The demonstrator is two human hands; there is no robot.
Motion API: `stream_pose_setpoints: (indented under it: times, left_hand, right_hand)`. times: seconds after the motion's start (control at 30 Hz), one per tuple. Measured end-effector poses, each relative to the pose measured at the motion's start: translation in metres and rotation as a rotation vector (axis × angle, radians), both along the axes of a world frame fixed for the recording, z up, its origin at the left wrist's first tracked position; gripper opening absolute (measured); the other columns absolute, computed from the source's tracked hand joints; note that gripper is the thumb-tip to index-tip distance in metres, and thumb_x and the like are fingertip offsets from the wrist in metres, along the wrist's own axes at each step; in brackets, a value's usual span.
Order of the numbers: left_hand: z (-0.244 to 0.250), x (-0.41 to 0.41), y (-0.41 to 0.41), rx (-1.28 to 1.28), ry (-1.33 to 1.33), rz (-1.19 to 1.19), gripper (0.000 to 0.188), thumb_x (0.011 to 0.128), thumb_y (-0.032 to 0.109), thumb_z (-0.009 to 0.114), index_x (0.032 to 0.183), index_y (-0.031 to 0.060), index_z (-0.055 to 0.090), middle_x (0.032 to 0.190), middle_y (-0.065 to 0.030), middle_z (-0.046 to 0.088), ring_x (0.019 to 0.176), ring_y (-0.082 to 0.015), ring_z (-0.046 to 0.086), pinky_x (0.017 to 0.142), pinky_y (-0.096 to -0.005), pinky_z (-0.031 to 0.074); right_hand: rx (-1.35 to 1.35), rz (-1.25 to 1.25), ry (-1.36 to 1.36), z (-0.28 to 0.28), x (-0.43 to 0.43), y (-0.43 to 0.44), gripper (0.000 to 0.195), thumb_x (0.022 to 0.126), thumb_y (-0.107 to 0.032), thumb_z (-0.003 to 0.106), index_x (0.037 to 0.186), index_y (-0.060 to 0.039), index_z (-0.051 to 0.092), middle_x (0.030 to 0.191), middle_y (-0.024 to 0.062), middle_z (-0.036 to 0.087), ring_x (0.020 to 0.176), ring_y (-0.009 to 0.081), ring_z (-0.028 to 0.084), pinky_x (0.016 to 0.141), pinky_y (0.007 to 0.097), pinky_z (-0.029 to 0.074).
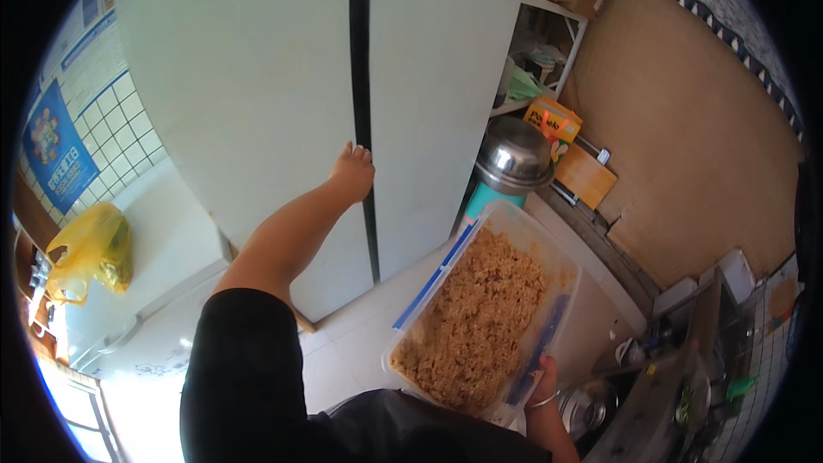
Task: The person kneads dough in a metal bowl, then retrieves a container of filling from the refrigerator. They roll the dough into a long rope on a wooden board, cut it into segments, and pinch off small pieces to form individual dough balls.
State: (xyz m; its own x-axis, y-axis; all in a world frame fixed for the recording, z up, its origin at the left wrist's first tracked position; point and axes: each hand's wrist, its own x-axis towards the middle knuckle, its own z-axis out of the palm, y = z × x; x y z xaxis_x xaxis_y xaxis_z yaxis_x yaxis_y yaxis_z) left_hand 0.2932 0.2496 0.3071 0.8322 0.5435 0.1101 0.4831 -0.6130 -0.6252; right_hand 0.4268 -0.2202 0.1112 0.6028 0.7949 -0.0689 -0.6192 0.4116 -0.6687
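Note:
My left hand (353,172) reaches up to the dark vertical gap between the two pale doors of a refrigerator (257,77), its fingers curled at the edge of the left door. The doors look closed. At the lower right, my right hand (545,381) grips the side of a clear plastic container (566,263) with blue side clips, held close against my dark clothing. A brown, crumbly minced mixture (482,308) fills most of it. Most of that hand's fingers are hidden under the container.
A white chest freezer (173,218) stands at left with a yellow plastic bag (106,244) on it. Right of the refrigerator, a steel bowl (514,148) tops a turquoise container (485,199). A counter with pots (585,405) lies at the lower right.

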Motion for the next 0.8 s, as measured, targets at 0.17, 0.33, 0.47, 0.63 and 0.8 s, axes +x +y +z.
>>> stream_pose_setpoints:
  times: [0.17,0.33,0.47,0.63,0.8]
  left_hand:
    - [0.02,-0.034,-0.002,-0.468,-1.176,0.361,0.051,0.081,0.022,0.065,0.126,0.002,0.052,0.129,-0.0132,0.05,0.124,-0.0246,0.045,0.106,-0.0374,0.032]
    - [0.015,-0.113,-0.017,0.455,0.137,0.423,0.039,0.09,0.027,0.05,0.122,0.0065,0.06,0.128,-0.0097,0.055,0.126,-0.0264,0.043,0.105,-0.0393,0.024]
    - [0.009,-0.138,-0.022,0.372,0.39,0.43,0.041,0.089,0.029,0.052,0.125,0.011,0.06,0.13,-0.0049,0.055,0.124,-0.0262,0.043,0.103,-0.0469,0.021]
    - [0.028,-0.134,-0.043,0.396,0.357,0.415,0.03,0.086,0.022,0.054,0.11,0.0114,0.068,0.117,-0.0056,0.061,0.114,-0.0229,0.05,0.096,-0.037,0.029]
    - [0.036,-0.169,-0.152,0.31,0.363,0.216,0.022,0.082,0.016,0.062,0.101,0.0059,0.067,0.101,-0.0088,0.062,0.105,-0.0227,0.054,0.093,-0.0366,0.034]
  right_hand:
    - [-0.058,0.059,-0.061,0.014,0.001,0.006,0.052,0.076,-0.03,0.058,0.119,-0.0019,0.054,0.11,0.012,0.062,0.102,0.0297,0.059,0.093,0.0396,0.047]
    - [-0.051,0.197,-0.058,0.027,0.007,0.002,0.051,0.076,-0.029,0.058,0.119,-0.0017,0.054,0.11,0.0129,0.062,0.102,0.0299,0.059,0.092,0.0408,0.048]
    - [-0.089,0.287,0.047,0.027,0.017,0.0,0.051,0.075,-0.028,0.058,0.118,-0.0015,0.053,0.109,0.0129,0.061,0.101,0.0303,0.059,0.091,0.0418,0.048]
    - [-0.093,0.327,0.066,0.013,0.035,0.01,0.047,0.076,-0.026,0.055,0.116,-0.0019,0.053,0.108,0.0127,0.06,0.1,0.0307,0.059,0.09,0.042,0.049]
    - [-0.141,0.33,0.144,0.009,0.042,0.014,0.042,0.076,-0.026,0.054,0.111,-0.0031,0.055,0.106,0.0129,0.06,0.099,0.0302,0.059,0.088,0.0425,0.049]
